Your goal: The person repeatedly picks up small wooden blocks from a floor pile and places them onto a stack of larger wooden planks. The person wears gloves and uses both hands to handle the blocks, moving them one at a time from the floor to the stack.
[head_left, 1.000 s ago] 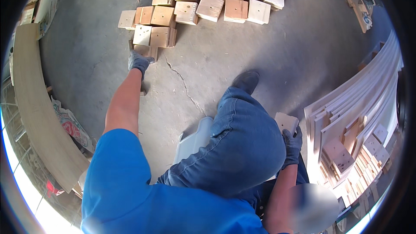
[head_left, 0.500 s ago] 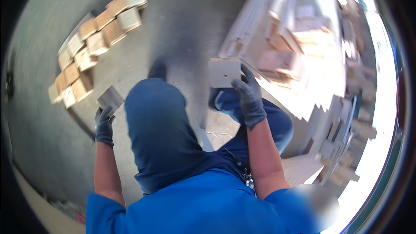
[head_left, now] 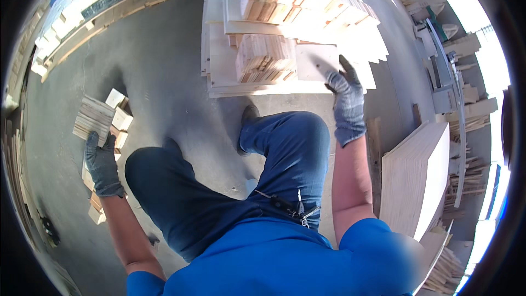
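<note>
My left hand (head_left: 102, 165), in a grey glove, grips a wood block (head_left: 93, 118) with a striped face, held above a row of pale wood blocks (head_left: 121, 118) on the floor at left. My forearm and hand hide part of that row. My right hand (head_left: 348, 104), also gloved, is raised with thumb and fingers apart and nothing in it. It is nearest to the front right of a low stack of pale panels (head_left: 219, 71). On this stack stand a small pile of wood pieces (head_left: 267, 59) and, behind it, a longer pile (head_left: 298, 0), partly washed out by sunlight.
A thick stack of boards (head_left: 408, 172) stands close to my right arm. Farther right runs a long metal rail (head_left: 457, 126) among timber offcuts. At far left is a long pile of wood (head_left: 96, 8). My knees are bent between my hands.
My view has swung toward the panel stack. The square board that was in my right hand has left it, and that hand has opened. My left hand still holds a wood block.
</note>
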Available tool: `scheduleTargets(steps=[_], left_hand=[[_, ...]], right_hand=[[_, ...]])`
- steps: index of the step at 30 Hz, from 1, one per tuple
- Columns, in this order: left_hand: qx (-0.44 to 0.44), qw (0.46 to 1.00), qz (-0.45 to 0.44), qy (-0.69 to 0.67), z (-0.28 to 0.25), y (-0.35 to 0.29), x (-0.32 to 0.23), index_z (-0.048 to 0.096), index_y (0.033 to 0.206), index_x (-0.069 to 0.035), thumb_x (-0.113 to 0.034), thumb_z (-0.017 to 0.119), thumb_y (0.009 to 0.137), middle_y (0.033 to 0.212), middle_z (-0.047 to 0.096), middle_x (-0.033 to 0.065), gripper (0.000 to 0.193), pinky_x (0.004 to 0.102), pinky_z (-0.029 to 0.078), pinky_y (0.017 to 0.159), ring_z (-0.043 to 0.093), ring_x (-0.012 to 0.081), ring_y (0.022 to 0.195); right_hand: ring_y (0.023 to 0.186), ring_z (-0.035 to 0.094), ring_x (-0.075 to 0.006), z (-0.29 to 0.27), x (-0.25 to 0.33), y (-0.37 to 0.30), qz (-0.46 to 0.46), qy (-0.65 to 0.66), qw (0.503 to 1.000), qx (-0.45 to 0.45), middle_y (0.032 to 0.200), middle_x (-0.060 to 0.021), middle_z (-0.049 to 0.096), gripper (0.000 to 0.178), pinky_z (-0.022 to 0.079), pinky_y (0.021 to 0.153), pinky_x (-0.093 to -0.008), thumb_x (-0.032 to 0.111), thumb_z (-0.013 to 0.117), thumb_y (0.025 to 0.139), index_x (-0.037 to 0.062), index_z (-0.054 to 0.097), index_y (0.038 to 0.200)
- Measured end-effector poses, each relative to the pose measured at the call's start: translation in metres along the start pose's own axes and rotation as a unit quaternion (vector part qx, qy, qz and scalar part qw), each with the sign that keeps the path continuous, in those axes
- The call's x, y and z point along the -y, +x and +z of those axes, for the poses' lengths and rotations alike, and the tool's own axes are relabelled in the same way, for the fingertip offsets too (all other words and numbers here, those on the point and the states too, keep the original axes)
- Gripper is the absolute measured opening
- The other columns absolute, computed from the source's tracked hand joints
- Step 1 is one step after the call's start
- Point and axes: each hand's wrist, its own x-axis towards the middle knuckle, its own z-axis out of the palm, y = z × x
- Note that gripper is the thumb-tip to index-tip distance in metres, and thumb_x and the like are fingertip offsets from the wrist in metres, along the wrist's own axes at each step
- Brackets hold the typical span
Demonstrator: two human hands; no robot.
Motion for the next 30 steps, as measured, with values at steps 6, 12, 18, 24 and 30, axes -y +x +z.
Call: scheduleTargets(steps=[6,12,18,24,30], left_hand=[[0.088,0.992,-0.077,-0.047,0.157,-0.013,-0.007,0.054,0.135,0.000,-0.022,0.066,0.096,0.125,0.060,0.0164,0.047,0.0401,0.055,0.091,0.060,0.0266,0.112],[0.115,0.986,-0.111,0.046,0.178,-0.010,0.029,0.052,0.137,-0.002,-0.019,0.062,0.097,0.129,0.057,0.0158,0.045,0.0417,0.055,0.093,0.059,0.0289,0.115],[0.105,0.982,-0.141,0.061,0.189,-0.008,0.031,0.052,0.139,-0.004,-0.017,0.061,0.097,0.131,0.057,0.0149,0.045,0.0420,0.055,0.091,0.059,0.0270,0.117],[0.097,0.982,-0.151,0.055,0.173,0.009,0.043,0.051,0.140,-0.003,-0.018,0.062,0.096,0.131,0.056,0.0146,0.048,0.0415,0.054,0.094,0.058,0.0268,0.118],[0.114,0.980,-0.124,0.101,0.193,-0.004,0.032,0.046,0.145,0.001,-0.014,0.057,0.094,0.132,0.055,0.0148,0.054,0.0412,0.053,0.098,0.057,0.0266,0.120]], right_hand=[[0.119,0.062,-0.0282,-0.072,-0.031,0.085,-0.005,-0.204,0.972,-0.120,0.131,-0.0249,0.062,0.086,0.050,0.103,-0.0332,0.029,0.090,0.077,-0.0080,0.049,0.142],[0.113,0.067,-0.0324,-0.063,-0.067,0.122,0.013,-0.344,0.934,-0.098,0.126,-0.0211,0.069,0.081,0.052,0.101,-0.0374,0.038,0.089,0.073,0.0041,0.058,0.140],[0.113,0.068,-0.0308,-0.037,-0.089,0.128,0.017,-0.499,0.861,-0.090,0.123,-0.0191,0.071,0.086,0.051,0.102,-0.0384,0.050,0.086,0.073,0.0043,0.058,0.141],[0.117,0.065,-0.0349,-0.033,-0.105,0.131,0.034,-0.485,0.873,-0.053,0.123,-0.0186,0.071,0.088,0.048,0.105,-0.0410,0.053,0.083,0.074,0.0078,0.054,0.144],[0.118,0.064,-0.0363,-0.021,-0.101,0.130,0.062,-0.483,0.872,-0.044,0.125,-0.0205,0.069,0.089,0.048,0.105,-0.0422,0.054,0.082,0.075,0.0065,0.054,0.144]])
